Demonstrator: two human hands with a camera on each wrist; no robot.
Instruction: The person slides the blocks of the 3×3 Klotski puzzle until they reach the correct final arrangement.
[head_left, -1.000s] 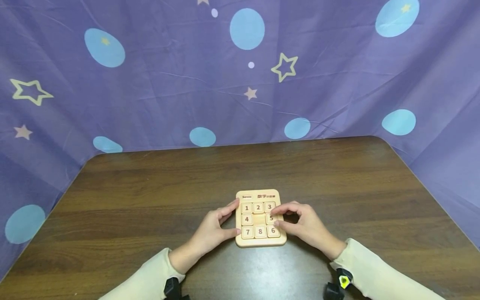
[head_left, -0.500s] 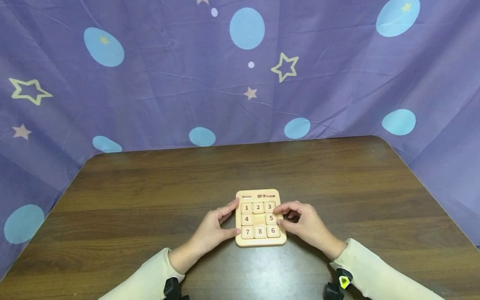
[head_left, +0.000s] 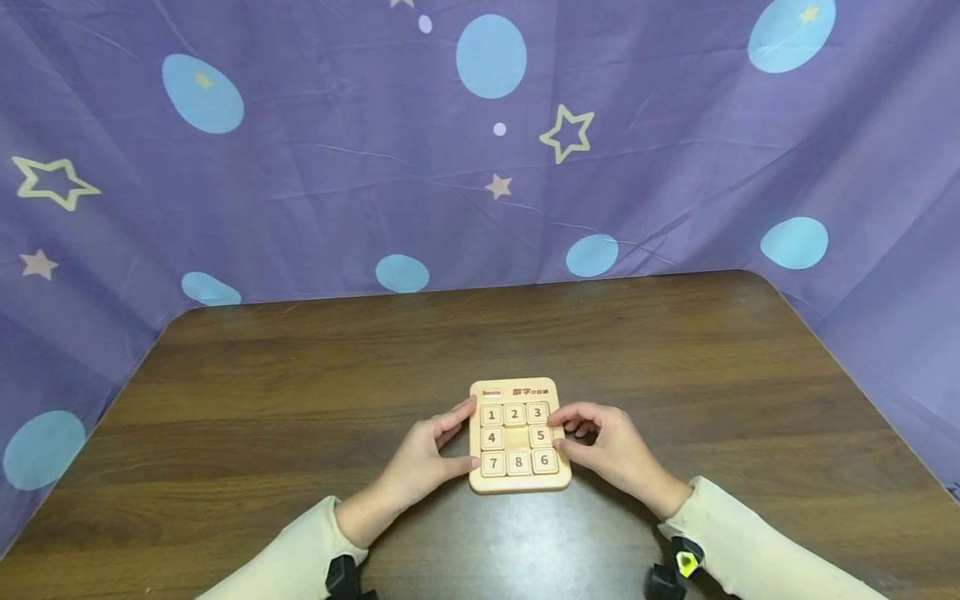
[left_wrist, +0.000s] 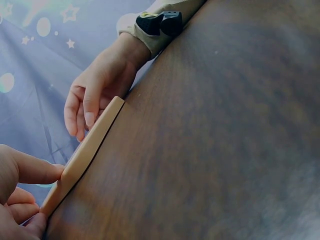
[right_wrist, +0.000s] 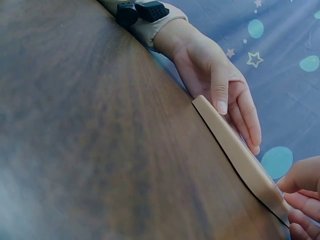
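A pale wooden number sliding puzzle (head_left: 519,483) lies flat on the table, with tiles 1, 2, 3 on top, 4 and 5 either side of a gap, and 7, 8, 6 below. Tile 5 (head_left: 541,435) sits at the right of the middle row. My left hand (head_left: 420,458) touches the puzzle's left edge, its fairly straight thumb low and a finger higher up. My right hand (head_left: 611,446) is at the opposite edge, thumb and index tips spread at the rim beside tile 5. Both wrist views show the puzzle's thin side (left_wrist: 90,150) between the hands.
The dark wood-grain table (head_left: 337,358) reaches back to a purple curtain (head_left: 337,167) with blue ovals and stars. Black wrist devices are strapped on the left sleeve (head_left: 292,550) and the right sleeve (head_left: 750,542).
My right thumb and index finger have drawn back rightward from tile 5 to the puzzle's edge. The tiles keep their order, and my left hand stays at its edge.
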